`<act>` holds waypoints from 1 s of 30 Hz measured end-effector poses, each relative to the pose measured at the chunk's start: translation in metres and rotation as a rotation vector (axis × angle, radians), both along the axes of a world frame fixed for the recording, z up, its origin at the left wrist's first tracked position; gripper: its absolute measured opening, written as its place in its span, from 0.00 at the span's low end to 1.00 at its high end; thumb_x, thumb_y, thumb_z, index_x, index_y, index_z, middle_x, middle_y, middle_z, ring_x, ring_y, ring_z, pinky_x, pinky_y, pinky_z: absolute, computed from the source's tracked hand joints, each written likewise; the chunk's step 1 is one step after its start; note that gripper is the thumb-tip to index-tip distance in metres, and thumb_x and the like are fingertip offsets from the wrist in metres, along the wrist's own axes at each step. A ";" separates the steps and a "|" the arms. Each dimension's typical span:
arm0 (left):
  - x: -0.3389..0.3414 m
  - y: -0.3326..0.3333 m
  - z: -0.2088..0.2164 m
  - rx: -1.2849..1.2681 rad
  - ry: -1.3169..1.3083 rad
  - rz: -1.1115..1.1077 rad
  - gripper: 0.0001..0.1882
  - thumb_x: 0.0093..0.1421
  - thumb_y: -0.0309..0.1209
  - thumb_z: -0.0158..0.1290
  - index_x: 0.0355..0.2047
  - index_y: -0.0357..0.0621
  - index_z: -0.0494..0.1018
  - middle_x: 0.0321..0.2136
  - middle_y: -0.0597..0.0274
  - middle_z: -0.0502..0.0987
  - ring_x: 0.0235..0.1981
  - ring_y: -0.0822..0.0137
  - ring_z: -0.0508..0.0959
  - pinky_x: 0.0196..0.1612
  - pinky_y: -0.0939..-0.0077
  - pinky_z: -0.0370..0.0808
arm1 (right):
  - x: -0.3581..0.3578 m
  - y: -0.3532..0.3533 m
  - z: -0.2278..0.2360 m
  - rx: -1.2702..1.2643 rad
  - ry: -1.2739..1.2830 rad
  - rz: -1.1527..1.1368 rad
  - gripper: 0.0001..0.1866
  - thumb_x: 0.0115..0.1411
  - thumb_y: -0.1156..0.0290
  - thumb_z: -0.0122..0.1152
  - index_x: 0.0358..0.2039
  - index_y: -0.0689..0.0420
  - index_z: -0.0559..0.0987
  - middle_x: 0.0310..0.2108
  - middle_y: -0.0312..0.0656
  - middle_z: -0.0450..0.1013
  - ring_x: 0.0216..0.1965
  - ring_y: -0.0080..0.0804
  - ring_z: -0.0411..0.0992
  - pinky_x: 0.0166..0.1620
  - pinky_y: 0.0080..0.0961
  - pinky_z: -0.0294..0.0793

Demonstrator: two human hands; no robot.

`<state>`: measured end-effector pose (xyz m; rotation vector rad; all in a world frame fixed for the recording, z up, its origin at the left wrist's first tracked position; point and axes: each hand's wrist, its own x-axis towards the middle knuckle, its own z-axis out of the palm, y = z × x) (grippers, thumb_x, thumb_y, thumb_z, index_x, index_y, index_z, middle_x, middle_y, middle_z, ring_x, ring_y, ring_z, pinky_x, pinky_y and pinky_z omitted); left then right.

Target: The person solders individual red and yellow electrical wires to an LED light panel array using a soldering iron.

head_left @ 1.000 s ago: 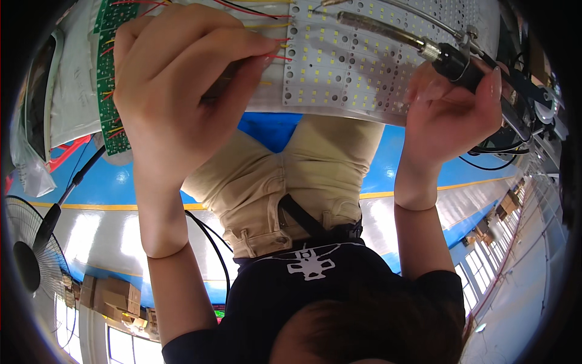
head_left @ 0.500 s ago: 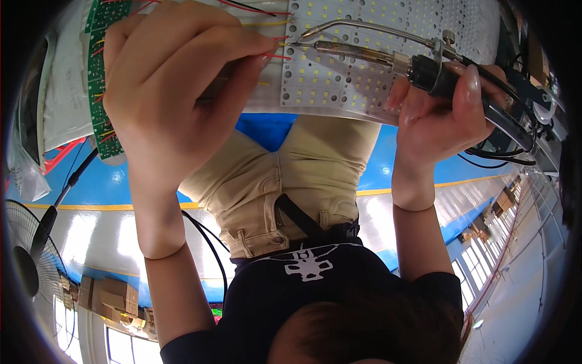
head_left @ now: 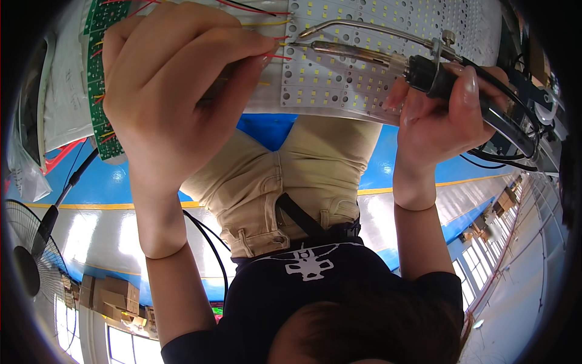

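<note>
White LED panel (head_left: 364, 80) on the worktop (head_left: 268, 102), soldering iron (head_left: 357, 53) reaching across it.
Pale yellow LEDs (head_left: 300, 93) and round holes (head_left: 288, 96) dot it; its near edge skirts the worktop's. Over the gap beside a green circuit board (head_left: 97, 85), the left hand's grip (head_left: 173, 91) pinches a thin yellow wire (head_left: 282, 44) at the panel's left edge; the right hand's grip (head_left: 451, 121) closes round the iron's handle (head_left: 442, 82).

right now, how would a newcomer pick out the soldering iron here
Find the white LED panel at the picture's top, then the right hand at its lower edge. The soldering iron is the black-handled tool in that hand, its straight barrel thicker than the curved metal tube beside it.
</note>
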<state>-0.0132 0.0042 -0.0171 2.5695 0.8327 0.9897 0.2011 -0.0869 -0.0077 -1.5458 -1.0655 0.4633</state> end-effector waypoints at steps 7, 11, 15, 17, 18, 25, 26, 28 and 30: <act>0.000 0.000 0.000 -0.002 0.006 0.001 0.12 0.44 0.20 0.71 0.30 0.44 0.84 0.26 0.68 0.81 0.29 0.69 0.78 0.40 0.75 0.69 | 0.000 -0.002 0.000 0.003 0.101 -0.012 0.10 0.71 0.69 0.43 0.32 0.59 0.68 0.09 0.39 0.66 0.11 0.29 0.61 0.23 0.27 0.74; 0.000 0.000 -0.001 0.008 0.000 0.001 0.12 0.44 0.20 0.71 0.30 0.45 0.84 0.27 0.68 0.81 0.29 0.69 0.78 0.40 0.75 0.69 | 0.001 -0.001 0.000 0.010 0.143 -0.011 0.10 0.71 0.68 0.43 0.33 0.59 0.68 0.08 0.38 0.65 0.12 0.29 0.61 0.23 0.28 0.73; 0.000 0.000 -0.001 0.003 0.000 0.004 0.12 0.44 0.20 0.71 0.30 0.45 0.84 0.27 0.68 0.81 0.29 0.69 0.78 0.40 0.75 0.69 | 0.002 0.000 -0.003 0.018 0.127 -0.017 0.11 0.72 0.66 0.40 0.35 0.59 0.66 0.08 0.40 0.62 0.08 0.29 0.58 0.17 0.29 0.70; 0.000 -0.001 -0.001 -0.001 0.001 0.006 0.12 0.44 0.20 0.71 0.30 0.45 0.84 0.27 0.68 0.80 0.29 0.69 0.78 0.40 0.75 0.69 | 0.001 0.001 -0.001 0.021 0.087 -0.023 0.13 0.72 0.63 0.38 0.36 0.60 0.64 0.07 0.42 0.60 0.05 0.29 0.55 0.11 0.30 0.67; 0.000 0.000 -0.001 0.000 0.000 0.005 0.12 0.44 0.20 0.71 0.30 0.45 0.84 0.27 0.68 0.81 0.29 0.69 0.78 0.40 0.75 0.69 | -0.001 0.000 0.002 -0.006 0.137 -0.030 0.13 0.73 0.63 0.38 0.36 0.61 0.64 0.07 0.41 0.59 0.05 0.29 0.56 0.12 0.30 0.68; -0.001 0.001 -0.001 0.008 0.003 -0.007 0.12 0.44 0.20 0.70 0.31 0.45 0.84 0.27 0.68 0.81 0.29 0.69 0.78 0.40 0.75 0.68 | 0.000 0.000 0.003 -0.062 0.079 0.026 0.14 0.73 0.65 0.38 0.36 0.64 0.63 0.07 0.42 0.60 0.06 0.27 0.59 0.13 0.29 0.69; -0.001 0.001 -0.001 0.008 0.002 -0.008 0.12 0.44 0.20 0.70 0.31 0.45 0.84 0.27 0.68 0.81 0.29 0.69 0.78 0.40 0.75 0.68 | 0.001 0.000 0.002 -0.062 0.079 0.025 0.14 0.73 0.65 0.38 0.36 0.64 0.63 0.07 0.42 0.60 0.06 0.27 0.59 0.13 0.29 0.69; 0.000 0.001 -0.001 0.013 -0.003 -0.012 0.12 0.44 0.20 0.71 0.31 0.44 0.84 0.27 0.68 0.81 0.29 0.69 0.78 0.40 0.75 0.68 | 0.003 0.001 0.000 -0.007 -0.055 0.052 0.12 0.73 0.67 0.40 0.36 0.64 0.62 0.08 0.42 0.60 0.06 0.27 0.62 0.11 0.29 0.69; 0.000 0.001 -0.001 0.012 0.001 -0.012 0.12 0.44 0.20 0.71 0.31 0.44 0.84 0.27 0.68 0.81 0.29 0.69 0.78 0.40 0.75 0.68 | 0.004 0.002 -0.001 0.000 -0.122 0.062 0.11 0.72 0.68 0.41 0.36 0.63 0.61 0.08 0.42 0.60 0.06 0.27 0.62 0.11 0.29 0.69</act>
